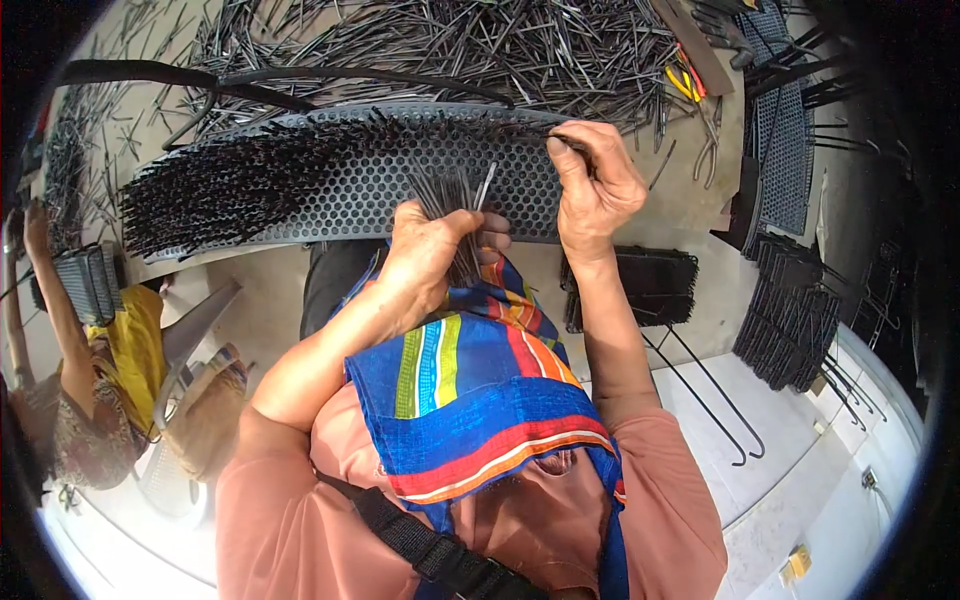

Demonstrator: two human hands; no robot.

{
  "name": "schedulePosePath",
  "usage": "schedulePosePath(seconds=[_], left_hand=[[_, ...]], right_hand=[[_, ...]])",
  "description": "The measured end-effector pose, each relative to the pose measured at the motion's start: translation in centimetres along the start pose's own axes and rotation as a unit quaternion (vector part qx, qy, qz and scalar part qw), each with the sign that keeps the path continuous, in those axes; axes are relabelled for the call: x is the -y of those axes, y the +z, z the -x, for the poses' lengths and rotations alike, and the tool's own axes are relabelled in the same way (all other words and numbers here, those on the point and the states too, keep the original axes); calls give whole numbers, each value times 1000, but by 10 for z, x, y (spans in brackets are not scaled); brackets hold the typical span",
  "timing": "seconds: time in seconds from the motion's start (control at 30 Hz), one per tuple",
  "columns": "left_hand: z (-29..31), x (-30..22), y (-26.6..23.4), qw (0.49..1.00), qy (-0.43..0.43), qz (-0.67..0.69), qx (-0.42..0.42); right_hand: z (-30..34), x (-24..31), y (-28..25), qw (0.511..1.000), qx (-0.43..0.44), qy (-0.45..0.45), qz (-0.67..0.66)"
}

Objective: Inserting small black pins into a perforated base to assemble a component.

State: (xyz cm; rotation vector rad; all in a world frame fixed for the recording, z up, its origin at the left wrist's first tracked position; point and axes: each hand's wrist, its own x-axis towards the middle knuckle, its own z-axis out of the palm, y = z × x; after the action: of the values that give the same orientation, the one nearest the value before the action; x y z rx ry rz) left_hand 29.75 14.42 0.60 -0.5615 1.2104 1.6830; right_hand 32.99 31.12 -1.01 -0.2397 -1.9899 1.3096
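Observation:
A long grey perforated plate lies across in front of me. Thin dark rods stand packed in its holes on the left and run in a narrower band along its far edge. My left hand is wrapped round a bundle of similar loose rods, held over the plate's near edge; one paler rod sticks out of it. Over the plate's right end, my right hand is pinched with thumb and fingers on a thin dark rod, mostly hidden by the fingers.
A large heap of loose dark rods covers the table beyond the plate. Pliers with yellow and red handles lie at the far right. Black racks with hooked wires are at right. Another person sits at left.

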Motion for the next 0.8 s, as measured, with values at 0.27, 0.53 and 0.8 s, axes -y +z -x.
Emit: schedulePosePath(seconds=[0.27,0.53,0.8], left_hand=[[3,-5,3,1000,-7,9,-9],[-2,0,1,999,-2,34,3],[2,-3,5,998,14,32,44]], right_hand=[[-2,3,0,999,16,31,-6],[0,10,6,997,18,50,50],[15,24,-4,979,78,158,104]])
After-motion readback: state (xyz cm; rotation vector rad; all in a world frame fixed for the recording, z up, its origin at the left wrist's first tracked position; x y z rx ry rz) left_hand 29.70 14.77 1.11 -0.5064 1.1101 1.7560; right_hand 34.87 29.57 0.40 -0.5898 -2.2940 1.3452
